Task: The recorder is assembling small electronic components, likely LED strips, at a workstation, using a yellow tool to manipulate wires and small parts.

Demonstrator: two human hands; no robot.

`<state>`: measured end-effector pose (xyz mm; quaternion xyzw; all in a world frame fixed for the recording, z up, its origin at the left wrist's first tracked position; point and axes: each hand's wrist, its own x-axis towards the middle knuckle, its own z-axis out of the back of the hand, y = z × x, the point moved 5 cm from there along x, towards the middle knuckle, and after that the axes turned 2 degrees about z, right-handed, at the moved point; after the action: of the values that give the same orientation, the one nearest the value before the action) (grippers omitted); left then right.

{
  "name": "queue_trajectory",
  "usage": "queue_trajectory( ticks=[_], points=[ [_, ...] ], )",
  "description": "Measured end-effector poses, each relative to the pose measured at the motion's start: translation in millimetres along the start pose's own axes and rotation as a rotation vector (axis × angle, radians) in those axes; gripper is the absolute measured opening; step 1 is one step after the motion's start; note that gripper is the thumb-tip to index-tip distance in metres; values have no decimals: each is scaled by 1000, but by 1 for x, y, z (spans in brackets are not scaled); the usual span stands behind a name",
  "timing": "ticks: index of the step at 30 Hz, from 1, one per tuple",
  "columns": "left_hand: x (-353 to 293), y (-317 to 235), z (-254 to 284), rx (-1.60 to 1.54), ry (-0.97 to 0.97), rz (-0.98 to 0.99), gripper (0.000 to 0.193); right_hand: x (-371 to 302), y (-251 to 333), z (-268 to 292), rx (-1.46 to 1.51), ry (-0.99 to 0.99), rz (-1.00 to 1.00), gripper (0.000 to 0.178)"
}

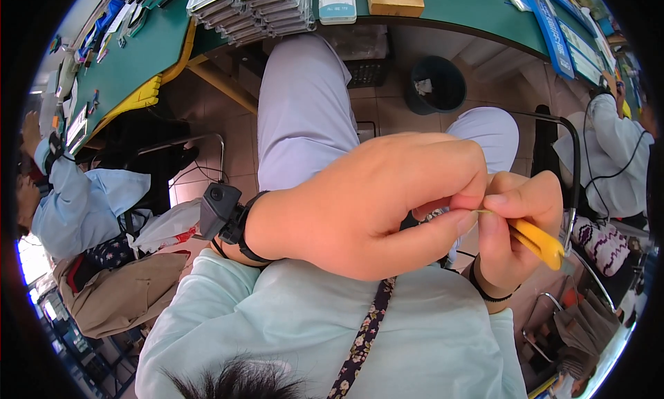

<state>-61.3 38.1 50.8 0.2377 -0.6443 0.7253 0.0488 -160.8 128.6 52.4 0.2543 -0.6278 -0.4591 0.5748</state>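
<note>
Both hands' grip pinches a yellow tool (536, 240), seemingly tweezers, above tiled floor (387, 108).

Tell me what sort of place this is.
Probably a factory assembly workshop: a long green workbench carrying stacked clear trays, and co-workers in matching pale work coats seated alongside. The person's right hand holds a yellow tool.

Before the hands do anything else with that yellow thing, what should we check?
1. Right hand grips the yellow plastic tool: ok.
2. Left hand fingers pinch at the tool's tip, by the right thumb: ok.
3. What small part sits between the fingertips: cannot tell, hidden.
4. Black camera strapped on the left wrist sits snug: ok.
5. Hands over the green worktable: not ok, they are held above the lap.
</note>
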Motion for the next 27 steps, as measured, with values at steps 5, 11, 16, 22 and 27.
queue_trajectory(
  ticks=[5, 11, 16, 22, 27],
  points=[
    [2, -6, 2, 374, -91, -210, 16, -2, -3, -1, 144, -71, -159, 20],
    [3, -9, -1, 552, -164, -313, 24, -3, -9, -5, 495, -145, -291, 16],
    [1, -7, -2, 540, -167, -391, 23, -3, -12, -4, 602, -87, -324, 17],
    [4, -7, -1, 497, -172, -424, 22, 1, -14, -7, 722, -84, -368, 17],
    [6, -5, 1, 481, -170, -404, 21, 4, -14, -8, 742, -79, -354, 17]
  ],
)
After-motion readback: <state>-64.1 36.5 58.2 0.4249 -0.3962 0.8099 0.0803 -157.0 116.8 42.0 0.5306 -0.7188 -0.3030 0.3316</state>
